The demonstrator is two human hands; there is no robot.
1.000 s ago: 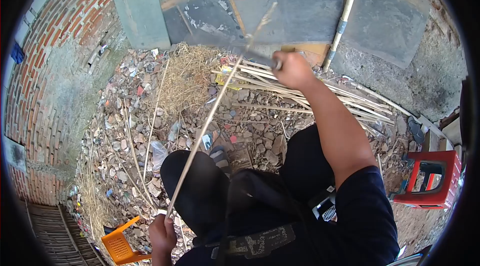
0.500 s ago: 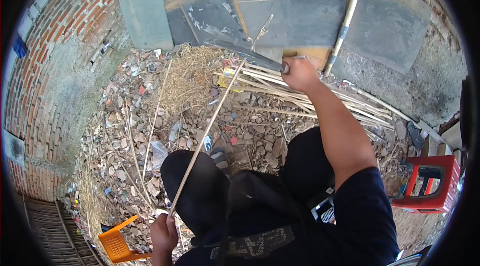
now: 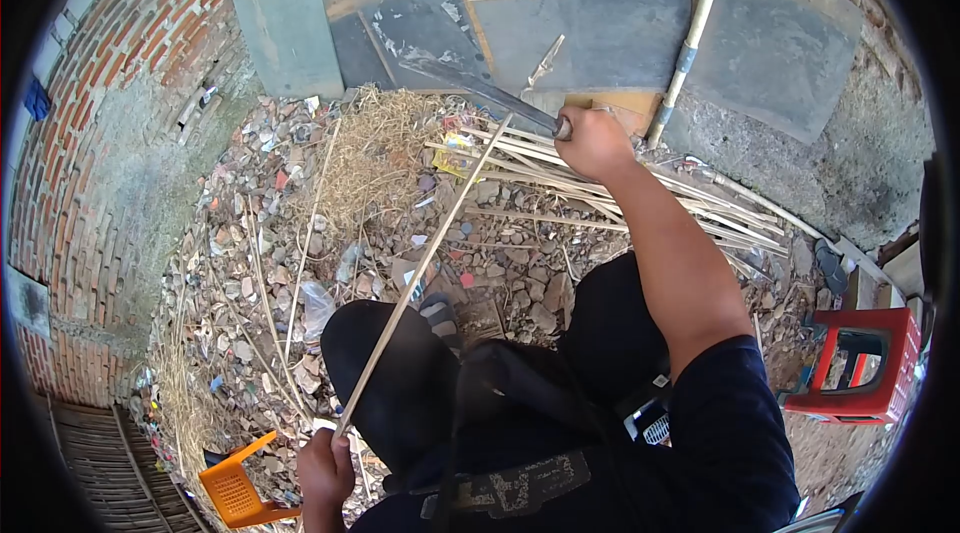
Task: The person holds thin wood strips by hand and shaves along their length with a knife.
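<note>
My left hand [image 3: 326,468] is closed around the lower end of a long, thin bamboo strip [image 3: 428,258]. The strip slants up and to the right across my left knee, its far end just below the blade. In my right hand [image 3: 597,145] is the handle of a machete [image 3: 480,88], held beyond my knees. Its dark blade points left and slightly away from me. A pale, frayed sliver [image 3: 546,63] shows just past the blade; whether it is attached to the strip cannot be made out.
A pile of bamboo strips [image 3: 690,205] lies to the right of the strip's far end. Dry shavings [image 3: 375,168] cover part of the rubble [image 3: 240,278]. A red plastic stool [image 3: 905,363] stands right, an orange plastic chair [image 3: 232,493] lower left. A pole [image 3: 690,43] leans against grey panels [image 3: 630,28].
The machete and my right hand have shifted slightly left, and the blade looks sharper than its earlier blur. The strip's far end and the frayed sliver have moved a little to the right.
</note>
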